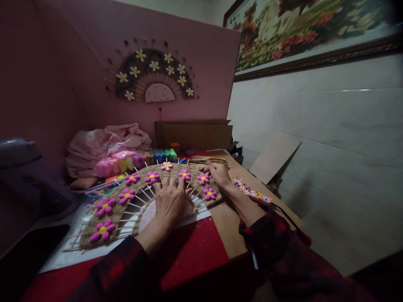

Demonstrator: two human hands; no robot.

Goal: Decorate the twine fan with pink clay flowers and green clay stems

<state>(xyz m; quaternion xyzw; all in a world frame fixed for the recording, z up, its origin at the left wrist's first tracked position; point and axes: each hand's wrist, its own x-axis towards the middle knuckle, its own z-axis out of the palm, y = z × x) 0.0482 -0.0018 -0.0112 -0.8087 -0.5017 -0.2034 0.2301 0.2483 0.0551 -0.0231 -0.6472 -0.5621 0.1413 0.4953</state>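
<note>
A fan-shaped craft of twine woven over thin sticks (118, 204) lies on the table, with pink flowers (104, 206) with yellow centres along its band. My left hand (170, 198) lies on its inner part, fingers stretched over the sticks and the lower edge of the band. It covers some of the pale half-round centre (146, 219). At the band's upper right edge is my right hand (219, 174), its fingers closed in a pinch beside a flower (203, 178). Whatever is between those fingertips is too small to make out.
Behind the fan are packs of coloured clay (108, 166), a pink cloth (108, 144) and a cardboard box (195, 135). Scissors (217, 161) lie past my right hand, a flower-patterned strip (252, 192) to its right. A similar fan (154, 75) hangs on the pink wall.
</note>
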